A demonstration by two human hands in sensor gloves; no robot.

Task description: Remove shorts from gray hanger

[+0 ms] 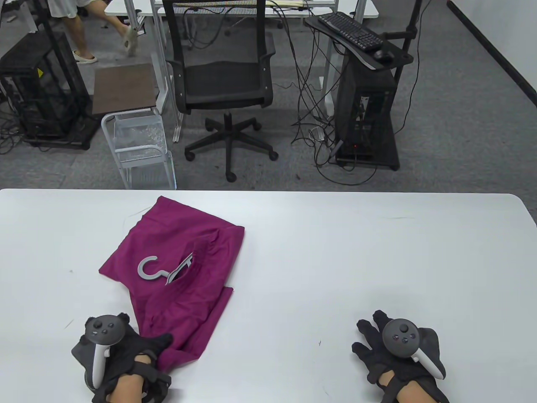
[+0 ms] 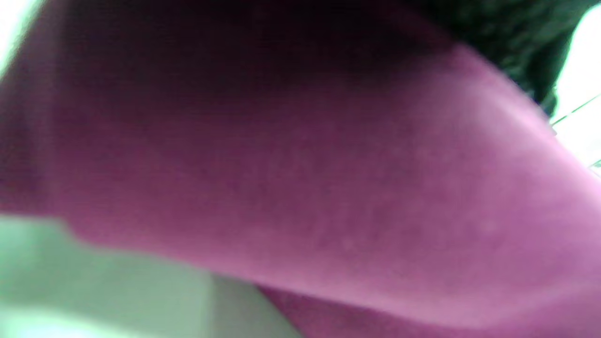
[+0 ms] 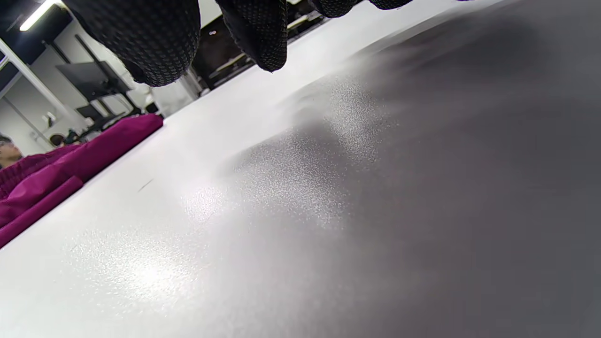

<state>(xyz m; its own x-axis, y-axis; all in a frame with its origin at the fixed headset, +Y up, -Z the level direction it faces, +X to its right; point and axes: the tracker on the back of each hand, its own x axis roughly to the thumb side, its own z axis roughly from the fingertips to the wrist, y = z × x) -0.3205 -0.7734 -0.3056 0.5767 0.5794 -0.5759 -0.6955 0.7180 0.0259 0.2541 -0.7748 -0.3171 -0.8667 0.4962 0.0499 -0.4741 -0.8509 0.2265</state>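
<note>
We see the shorts (image 1: 176,268) lying crumpled on the surface (image 1: 335,260), left of centre, with the hanger (image 1: 161,272) still tucked in them, its hook on top. Our left hand (image 1: 121,348) touches their near hem; whether its grip grasps it, we cannot tell. Our right hand (image 1: 398,348) lies flat, grip released.

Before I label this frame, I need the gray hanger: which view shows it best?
The table view: the gray hanger lies on the magenta shorts, hook exposed, body tucked inside. The left wrist view shows only blurred fabric; the right wrist view shows no hanger.
</note>
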